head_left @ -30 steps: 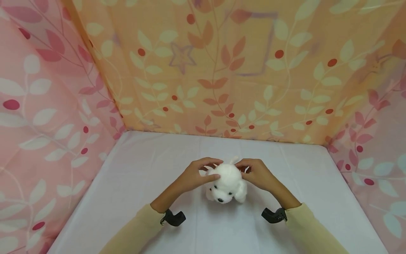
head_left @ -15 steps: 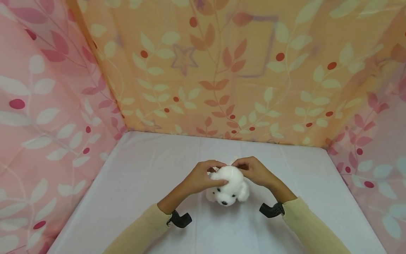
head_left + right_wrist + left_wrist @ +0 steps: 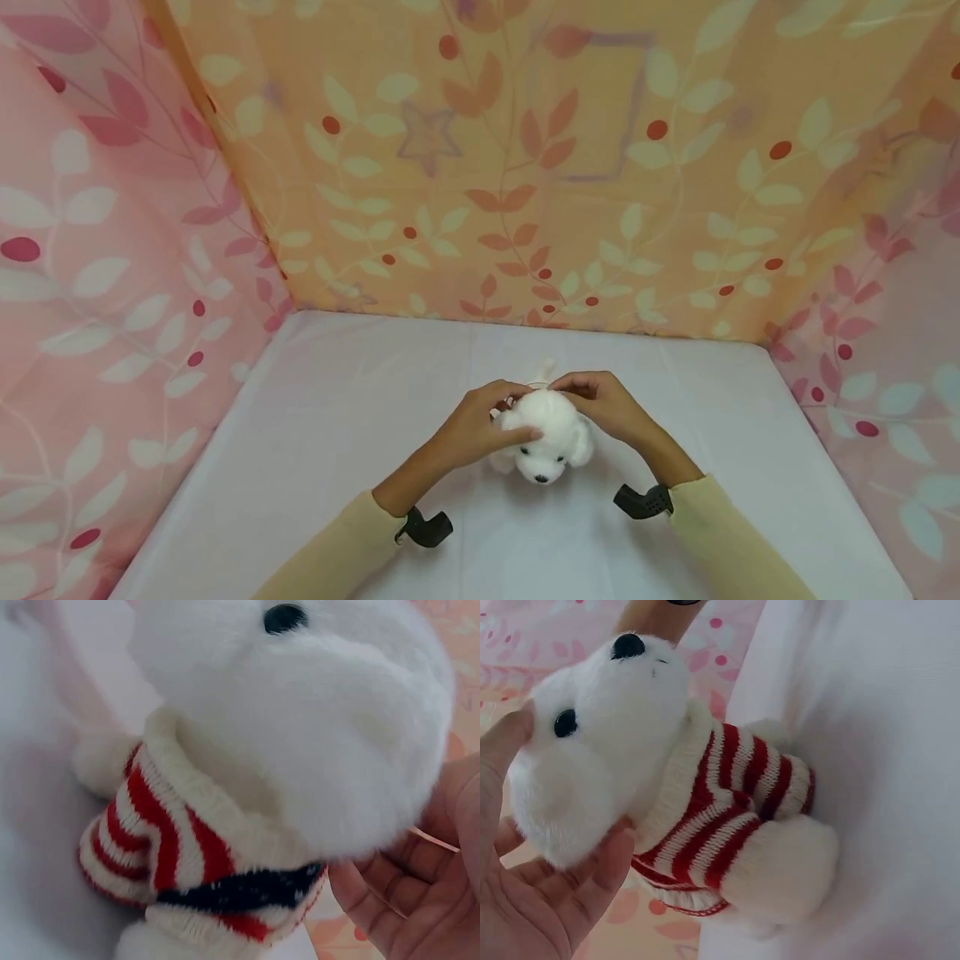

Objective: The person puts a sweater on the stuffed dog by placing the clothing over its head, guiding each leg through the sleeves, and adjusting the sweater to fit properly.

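A white plush dog [image 3: 549, 412] stands on the table between my hands, its face towards me. It wears a red-and-white striped knitted sweater [image 3: 720, 799] with a navy band on its other side. My left hand [image 3: 480, 427] holds the dog's head, thumb by the eye and fingers behind the ear. At the back of the neck, my right hand [image 3: 611, 408] appears to pinch the sweater's edge; its thumb and fingertips are partly hidden by the head and ear. Beyond them the white tail [image 3: 547, 368] sticks up.
White cloth covers the table [image 3: 360, 375]. An orange leaf-patterned curtain [image 3: 480, 167] hangs behind it, with pink patterned curtains [image 3: 97, 250] at the sides. Each wrist carries a black camera mount [image 3: 429, 528].
The plush dog has shifted slightly right. My left hand has followed, its thumb reaching farther over the head. My right fingertips have moved left behind the head, closer to the left hand's fingers.
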Demonstrator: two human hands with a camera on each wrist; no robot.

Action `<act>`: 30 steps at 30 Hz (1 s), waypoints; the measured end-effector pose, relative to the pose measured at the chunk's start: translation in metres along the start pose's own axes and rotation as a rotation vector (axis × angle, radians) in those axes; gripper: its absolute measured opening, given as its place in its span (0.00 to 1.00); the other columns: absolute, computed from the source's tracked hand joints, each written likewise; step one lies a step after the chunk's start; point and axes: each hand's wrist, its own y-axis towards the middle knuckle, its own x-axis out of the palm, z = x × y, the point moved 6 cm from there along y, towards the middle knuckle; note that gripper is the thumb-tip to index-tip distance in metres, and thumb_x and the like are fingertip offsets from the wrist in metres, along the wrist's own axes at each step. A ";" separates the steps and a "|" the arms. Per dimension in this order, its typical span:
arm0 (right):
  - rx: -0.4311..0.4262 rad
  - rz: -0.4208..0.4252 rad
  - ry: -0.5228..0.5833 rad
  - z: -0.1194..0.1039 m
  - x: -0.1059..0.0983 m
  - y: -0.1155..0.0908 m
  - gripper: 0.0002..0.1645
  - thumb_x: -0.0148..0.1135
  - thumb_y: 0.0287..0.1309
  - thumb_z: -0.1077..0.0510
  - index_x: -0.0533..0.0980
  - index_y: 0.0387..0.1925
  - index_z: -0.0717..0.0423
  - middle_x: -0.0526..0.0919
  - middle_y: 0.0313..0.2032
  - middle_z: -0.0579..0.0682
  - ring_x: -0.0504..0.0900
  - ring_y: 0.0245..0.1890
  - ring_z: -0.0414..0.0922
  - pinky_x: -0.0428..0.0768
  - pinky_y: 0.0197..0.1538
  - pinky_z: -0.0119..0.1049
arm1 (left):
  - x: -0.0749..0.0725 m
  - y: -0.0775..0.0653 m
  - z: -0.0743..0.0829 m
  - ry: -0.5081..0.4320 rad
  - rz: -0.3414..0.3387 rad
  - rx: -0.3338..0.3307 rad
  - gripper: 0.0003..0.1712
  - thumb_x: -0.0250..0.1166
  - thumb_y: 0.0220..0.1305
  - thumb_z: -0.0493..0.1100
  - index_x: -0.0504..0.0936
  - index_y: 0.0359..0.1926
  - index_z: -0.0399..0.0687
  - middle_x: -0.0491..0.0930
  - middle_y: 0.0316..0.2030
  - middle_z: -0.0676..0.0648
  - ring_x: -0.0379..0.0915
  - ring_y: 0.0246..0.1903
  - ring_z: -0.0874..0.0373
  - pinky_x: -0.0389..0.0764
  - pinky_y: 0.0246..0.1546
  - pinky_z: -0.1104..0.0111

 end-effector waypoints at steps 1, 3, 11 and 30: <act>0.003 0.028 -0.010 0.001 -0.004 -0.003 0.10 0.63 0.69 0.60 0.84 0.48 0.60 0.87 0.44 0.53 0.86 0.41 0.44 0.84 0.45 0.37 | -0.001 -0.002 -0.001 0.015 -0.007 0.014 0.29 0.74 0.60 0.59 0.80 0.61 0.63 0.80 0.51 0.62 0.76 0.44 0.63 0.81 0.41 0.67; 0.011 0.099 -0.034 0.003 -0.012 -0.011 0.11 0.62 0.70 0.58 0.84 0.48 0.60 0.87 0.42 0.55 0.86 0.39 0.45 0.84 0.44 0.37 | -0.005 -0.007 -0.004 0.015 -0.011 0.033 0.25 0.67 0.68 0.58 0.78 0.64 0.62 0.80 0.52 0.59 0.77 0.46 0.61 0.82 0.40 0.66; 0.104 0.226 -0.199 0.034 -0.019 -0.056 0.10 0.63 0.68 0.62 0.82 0.48 0.63 0.86 0.37 0.54 0.85 0.37 0.47 0.83 0.40 0.34 | -0.021 -0.027 -0.045 0.006 0.101 -0.125 0.12 0.57 0.77 0.43 0.80 0.56 0.49 0.82 0.44 0.47 0.81 0.40 0.50 0.82 0.38 0.62; -0.019 0.270 -0.473 0.038 0.039 -0.053 0.27 0.82 0.39 0.64 0.77 0.42 0.60 0.81 0.36 0.46 0.78 0.35 0.41 0.79 0.40 0.39 | 0.030 -0.023 -0.062 0.208 -0.004 -0.135 0.23 0.77 0.53 0.46 0.81 0.50 0.49 0.85 0.38 0.54 0.78 0.37 0.63 0.79 0.37 0.66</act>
